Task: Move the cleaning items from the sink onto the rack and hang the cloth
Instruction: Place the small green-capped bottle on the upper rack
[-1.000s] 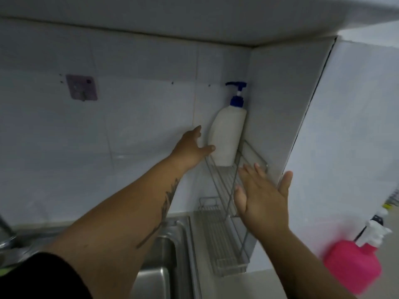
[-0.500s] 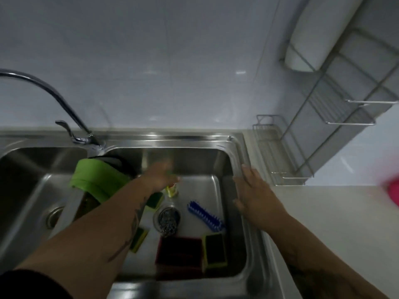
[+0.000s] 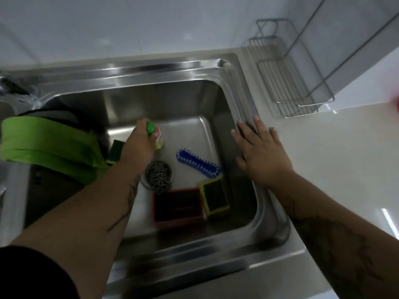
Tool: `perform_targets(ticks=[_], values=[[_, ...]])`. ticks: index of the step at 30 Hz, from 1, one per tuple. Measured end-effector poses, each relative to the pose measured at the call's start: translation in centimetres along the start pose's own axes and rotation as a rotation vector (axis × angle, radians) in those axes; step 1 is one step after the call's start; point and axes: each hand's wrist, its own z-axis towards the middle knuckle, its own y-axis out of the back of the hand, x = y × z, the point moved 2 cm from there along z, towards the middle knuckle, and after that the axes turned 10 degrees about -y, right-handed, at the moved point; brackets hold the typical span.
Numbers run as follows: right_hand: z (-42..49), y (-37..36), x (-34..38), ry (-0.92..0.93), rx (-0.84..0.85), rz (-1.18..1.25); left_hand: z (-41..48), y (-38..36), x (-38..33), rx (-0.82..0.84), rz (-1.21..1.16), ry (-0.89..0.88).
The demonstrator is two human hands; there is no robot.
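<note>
Nearest in the sink (image 3: 248,117), at about 6 o'clock on its floor, lie a red holder (image 3: 178,207) and a yellow-edged sponge (image 3: 214,196) touching at its 3 o'clock side; both look light, and the sponge is soft and likely waterlogged, so it is best pinched across its edges. Just beyond, a steel scourer (image 3: 158,176) sits over the drain; springy and snaggy, it can be taken anywhere. At its 2 o'clock the blue brush (image 3: 197,162) lies flat; stiff plastic, best lifted by its long sides. The left hand (image 3: 138,145) is closed round a small green-capped bottle (image 3: 154,134) toward 12 o'clock; probably light, wet and slippery, so a full wrap round the body suits it. The right hand (image 3: 259,152) rests spread and empty on the sink's 3 o'clock rim, at the edge of the tabletop (image 3: 334,158). The green cloth (image 3: 49,149), limp, drapes the 9 o'clock divider; the wire rack (image 3: 287,83) stands at 1 o'clock.
</note>
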Motion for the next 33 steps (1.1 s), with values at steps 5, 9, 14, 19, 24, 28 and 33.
perform_targets(ticks=[5,9,14,19,24,28,33], values=[[-0.1,0.5,0.1,0.01,0.086,-0.023,-1.3,2.7,-2.1,-0.206,0.018,0.028],[0.1,2.2,-0.2,0.05,0.266,0.06,-1.2,7.3,-7.8,-0.451,-0.302,0.079],[-1.5,9.4,0.0,0.14,0.188,0.272,0.3,12.7,-19.2,-0.522,-0.632,-0.061],[-3.9,22.6,-4.1,0.271,-0.531,0.463,2.0,16.1,-32.3,-0.493,-0.725,-0.337],[-2.7,29.0,-10.4,0.168,-1.047,0.444,4.5,17.3,-43.5,-0.493,-0.708,-0.573],[0.8,29.1,-13.2,0.057,-1.083,0.478,7.4,16.0,-49.3,-0.504,-0.672,-0.654],[3.2,27.9,-13.3,0.095,-1.277,0.362,10.8,11.5,-52.1,-0.382,-0.463,-0.712]])
